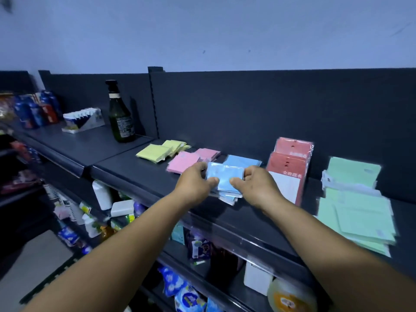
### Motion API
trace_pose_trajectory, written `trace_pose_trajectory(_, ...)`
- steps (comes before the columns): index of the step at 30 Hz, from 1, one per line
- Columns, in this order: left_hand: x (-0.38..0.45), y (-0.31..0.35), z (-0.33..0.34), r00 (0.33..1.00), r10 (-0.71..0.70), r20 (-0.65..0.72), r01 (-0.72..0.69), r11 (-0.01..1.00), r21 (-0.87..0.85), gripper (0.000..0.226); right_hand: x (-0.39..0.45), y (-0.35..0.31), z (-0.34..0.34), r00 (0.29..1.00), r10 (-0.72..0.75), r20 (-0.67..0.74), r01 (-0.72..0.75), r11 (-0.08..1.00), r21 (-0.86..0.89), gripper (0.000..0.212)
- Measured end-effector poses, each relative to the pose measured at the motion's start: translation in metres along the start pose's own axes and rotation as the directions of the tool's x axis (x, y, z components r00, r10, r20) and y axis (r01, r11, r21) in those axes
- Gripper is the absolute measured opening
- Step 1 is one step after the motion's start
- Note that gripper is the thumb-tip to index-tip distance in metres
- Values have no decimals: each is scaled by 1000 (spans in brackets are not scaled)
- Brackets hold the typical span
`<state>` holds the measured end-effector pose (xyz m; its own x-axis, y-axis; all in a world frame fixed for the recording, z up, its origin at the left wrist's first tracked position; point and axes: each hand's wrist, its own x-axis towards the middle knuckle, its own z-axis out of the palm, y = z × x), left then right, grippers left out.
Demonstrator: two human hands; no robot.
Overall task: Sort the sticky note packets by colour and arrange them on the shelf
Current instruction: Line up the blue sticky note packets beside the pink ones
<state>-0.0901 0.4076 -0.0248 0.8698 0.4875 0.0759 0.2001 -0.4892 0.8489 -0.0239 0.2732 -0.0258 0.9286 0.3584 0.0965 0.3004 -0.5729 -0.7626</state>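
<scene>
Both hands hold a stack of blue sticky note packets (225, 180) over the dark top shelf (126, 174). My left hand (197, 180) grips its left edge and my right hand (253, 184) grips its right edge, thumbs on top. Behind the stack lies another blue pile (242, 161). To the left are pink packets (183, 164) and, further left, yellow packets (155, 152). Red-topped packets (289, 163) lean against the back panel on the right. Green packets (358, 208) are spread at the far right.
A dark glass bottle (120, 113) stands left of the shelf divider, with a white display box (83, 120) and blue cans (33, 111) beyond it. Lower shelves hold white bottles and snack bags (186, 296). The black back panel (247, 104) rises behind the packets.
</scene>
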Motion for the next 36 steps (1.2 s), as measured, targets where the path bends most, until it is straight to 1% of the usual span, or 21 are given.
trace_pose_trajectory(2, 15, -2, 3, 1000, -17, 25, 16, 998, 53, 31, 13, 0, 3, 1000, 20, 12, -19, 996, -88, 28)
trace_pose_trajectory(4, 26, -5, 6, 997, -38, 65, 30, 993, 111, 29, 23, 4, 7, 997, 65, 33, -58, 981, -184, 38)
trace_pose_trajectory(7, 38, -11, 10, 993, -62, 102, 39, 976, 214, 40, 31, 7, 12, 995, 97, 25, -85, 951, -298, 46)
trace_pose_trajectory(9, 45, -15, 10, 991, -59, 121, 26, 966, 259, 47, 35, 7, 16, 993, 118, 6, -109, 938, -328, 47)
trace_pose_trajectory(13, 56, -18, 9, 988, 20, 151, -72, 938, 341, 48, 40, 5, 23, 985, 174, 0, -162, 918, -361, 39)
trace_pose_trajectory(16, 61, -16, 7, 975, 130, 181, -196, 888, 417, 53, 35, 3, 24, 980, 194, -37, -195, 920, -341, 62)
trace_pose_trajectory(18, 60, -12, 6, 956, 208, 205, -281, 843, 459, 53, 29, -2, 20, 979, 190, -67, -201, 916, -348, 64)
trace_pose_trajectory(20, 58, -6, 7, 921, 295, 255, -385, 785, 485, 54, 20, -5, 14, 981, 168, -98, -192, 906, -376, 61)
trace_pose_trajectory(23, 48, 6, 12, 843, 400, 360, -538, 655, 531, 57, 2, -4, 2, 979, 155, -135, -199, 877, -437, 58)
trace_pose_trajectory(27, 31, 23, 33, 727, 490, 481, -687, 527, 501, 57, -31, 4, -18, 962, 183, -200, -260, 837, -482, 58)
trace_pose_trajectory(31, 4, 46, 64, 614, 541, 574, -789, 439, 430, 52, -71, 21, -45, 932, 232, -279, -346, 801, -489, 51)
trace_pose_trajectory(34, -18, 63, 86, 556, 548, 625, -830, 414, 375, 49, -98, 37, -67, 897, 308, -316, -431, 768, -474, 54)
trace_pose_trajectory(36, -34, 75, 103, 519, 553, 652, -851, 404, 336, 50, -116, 49, -83, 876, 333, -350, -469, 757, -455, 56)
